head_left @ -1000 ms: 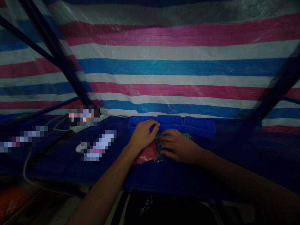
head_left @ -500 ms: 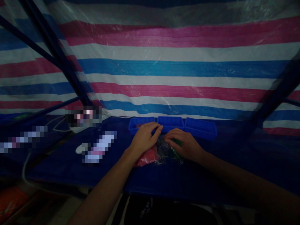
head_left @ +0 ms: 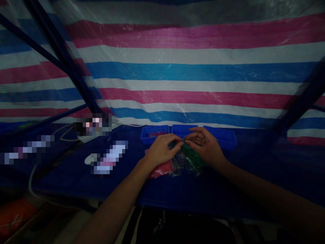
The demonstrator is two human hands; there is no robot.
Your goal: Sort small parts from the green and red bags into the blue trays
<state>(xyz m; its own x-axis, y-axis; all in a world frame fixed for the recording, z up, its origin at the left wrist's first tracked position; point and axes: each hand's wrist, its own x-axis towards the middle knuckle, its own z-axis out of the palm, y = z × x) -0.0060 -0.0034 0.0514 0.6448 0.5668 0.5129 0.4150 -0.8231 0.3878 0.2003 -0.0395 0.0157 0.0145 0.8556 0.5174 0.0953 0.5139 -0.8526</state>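
Between your two hands, near the middle of the dark blue table [head_left: 76,176], you hold a small clear bag with green pieces [head_left: 191,156]. Your left hand [head_left: 160,151] pinches its upper edge with fingers drawn together, and your right hand [head_left: 206,146] meets it from the right, thumb and fingers closed on the same edge. The fingertips of both hands almost touch. Under the green bag lies a darker bag [head_left: 180,166], and just left of it a red bag [head_left: 160,169], partly covered by your left wrist. Just beyond the hands, three blue trays [head_left: 155,132] stand in a row along the far edge; the right hand hides part of the middle one. Far to the left, a white cable [head_left: 63,134] runs across the table. A striped tarp [head_left: 193,67] hangs behind everything.
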